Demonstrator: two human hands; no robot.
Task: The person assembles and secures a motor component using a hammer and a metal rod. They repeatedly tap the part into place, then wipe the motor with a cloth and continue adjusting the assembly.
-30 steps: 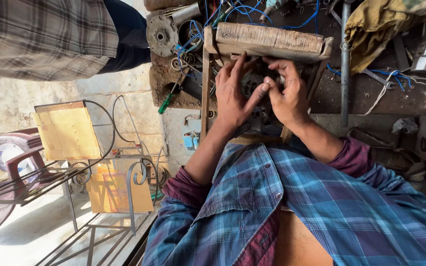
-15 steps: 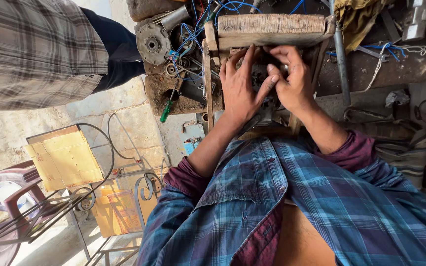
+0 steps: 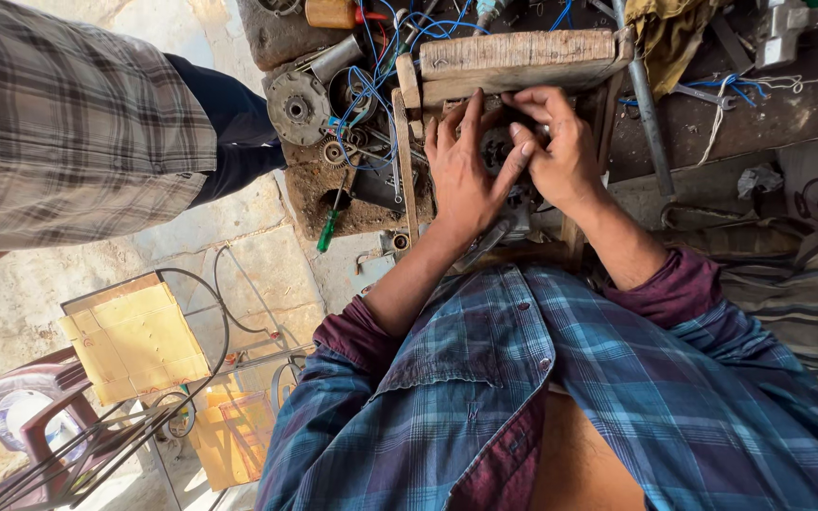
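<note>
Head view: the small dark motor part point(image 3: 502, 149) was held between both hands under the wooden frame point(image 3: 513, 57); the left hand point(image 3: 463, 175) was spread beside it, the right hand point(image 3: 560, 142) was pinching it from the right.

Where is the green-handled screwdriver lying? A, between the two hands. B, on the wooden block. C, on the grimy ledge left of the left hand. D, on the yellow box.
C: the screwdriver lies on the grimy ledge, left of the left hand, well apart from the right hand, the wooden block and the yellow box.
</note>
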